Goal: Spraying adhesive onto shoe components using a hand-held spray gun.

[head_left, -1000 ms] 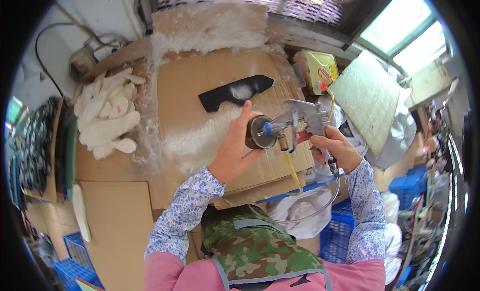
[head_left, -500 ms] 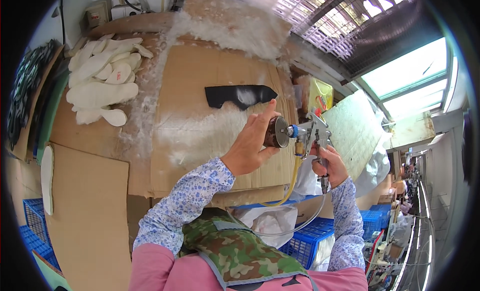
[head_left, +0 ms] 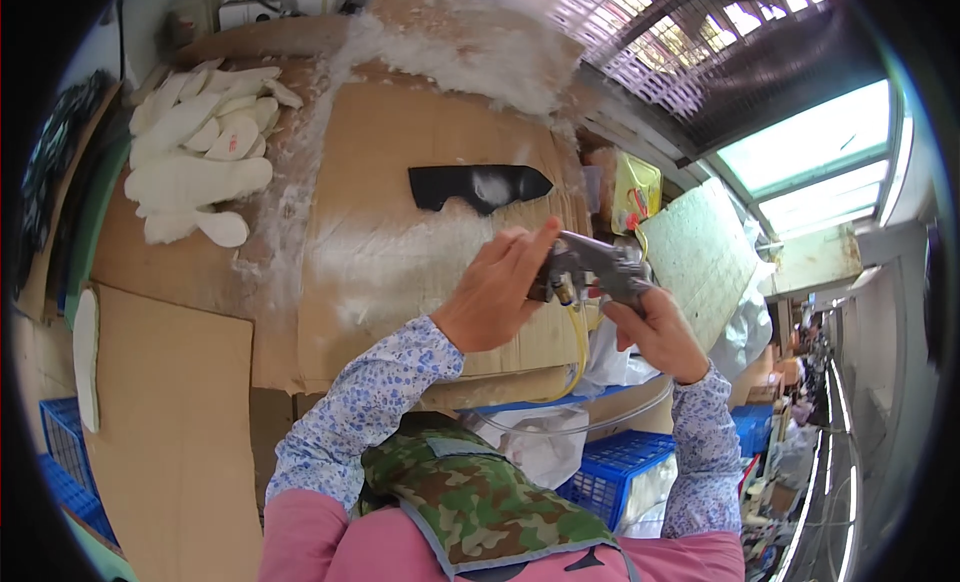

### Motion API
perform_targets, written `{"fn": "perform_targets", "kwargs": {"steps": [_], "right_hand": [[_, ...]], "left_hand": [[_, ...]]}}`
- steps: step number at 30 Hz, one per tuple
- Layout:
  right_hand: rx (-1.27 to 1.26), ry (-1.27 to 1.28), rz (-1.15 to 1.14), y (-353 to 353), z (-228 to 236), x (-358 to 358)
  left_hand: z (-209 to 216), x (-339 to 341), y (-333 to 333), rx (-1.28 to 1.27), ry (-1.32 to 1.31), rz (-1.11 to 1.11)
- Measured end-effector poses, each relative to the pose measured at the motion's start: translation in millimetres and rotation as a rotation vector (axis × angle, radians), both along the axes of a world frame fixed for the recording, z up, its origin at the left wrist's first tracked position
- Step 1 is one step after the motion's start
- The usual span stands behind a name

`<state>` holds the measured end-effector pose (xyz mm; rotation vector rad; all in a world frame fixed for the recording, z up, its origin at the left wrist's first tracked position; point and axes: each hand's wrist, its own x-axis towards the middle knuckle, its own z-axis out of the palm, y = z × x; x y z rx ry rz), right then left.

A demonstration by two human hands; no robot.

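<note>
My right hand [head_left: 665, 332] grips the handle of a silver spray gun [head_left: 605, 265], now lying nearly level above the board's right side. My left hand [head_left: 490, 294] is closed round a dark round metal cup [head_left: 541, 284] at the gun's head; fingers and gun hide most of it. A yellow hose [head_left: 581, 352] hangs from the gun. Beyond my hands, a black cut piece [head_left: 445, 188] with a whitish patch lies flat on a cardboard sheet [head_left: 370, 132]. Neither hand touches it.
Several white insoles [head_left: 200, 182] are piled at the left, and a single one [head_left: 87, 357] lies apart, nearer me. A yellow container [head_left: 637, 190] and a pale board [head_left: 700, 252] stand to the right. Below the table edge is a blue crate [head_left: 615, 467]. White fluff coats the table's back.
The spray gun has tipped over from upright to nearly level, its handle turned by my right hand. The cup's round face has turned out of sight. The black piece stays put.
</note>
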<state>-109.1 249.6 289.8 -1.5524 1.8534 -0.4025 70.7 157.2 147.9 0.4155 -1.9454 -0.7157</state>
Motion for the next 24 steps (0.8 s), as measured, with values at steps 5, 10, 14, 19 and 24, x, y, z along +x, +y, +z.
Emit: {"fn": "perform_targets", "kwargs": {"steps": [5, 10, 14, 19, 24], "right_hand": [[0.088, -0.047, 0.103, -4, -8, -3], [0.029, -0.133, -0.002, -7, -6, -9], [0.006, -0.304, -0.097, -3, -7, -15], [-0.024, -0.462, -0.183, 6, -14, -25], [-0.044, -0.485, -0.194, 10, -19, -36]], "left_hand": [[-18, 8, 7, 0.060, 0.003, -0.062], [-28, 12, 5, 0.378, 0.086, -0.170], [-31, 10, 5, 0.474, 0.174, -0.200], [-28, 5, 7, 0.474, 0.166, -0.172], [-22, -2, 9, 0.646, 0.290, -0.220]]}}
